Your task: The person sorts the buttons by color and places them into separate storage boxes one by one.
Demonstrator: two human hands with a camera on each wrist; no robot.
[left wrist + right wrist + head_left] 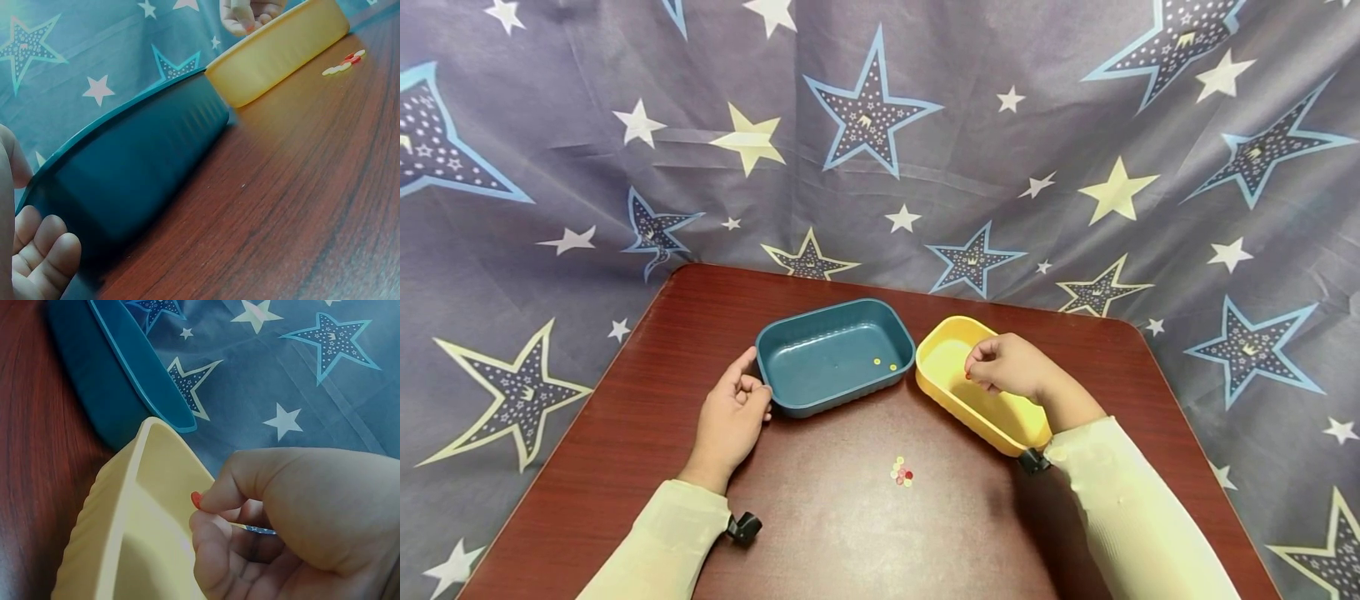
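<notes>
My right hand (1011, 365) is over the yellow tray (931, 379) and pinches a small red button (196, 500) between thumb and forefinger. In the right wrist view the button sticks out past the fingertips, above the tray's inside. At the left end of the teal tray (820, 404) rests my left hand (733, 417), with the forefinger along the tray's outer wall and the other fingers loosely bent. Two yellow buttons (877, 362) lie inside the teal tray, toward its right end.
A small cluster of red, pink and pale yellow buttons (901, 473) lies on the dark red wooden table (820, 517), in front of the trays. The trays' near corners almost meet. Behind the table hangs a star-patterned grey curtain (715, 217).
</notes>
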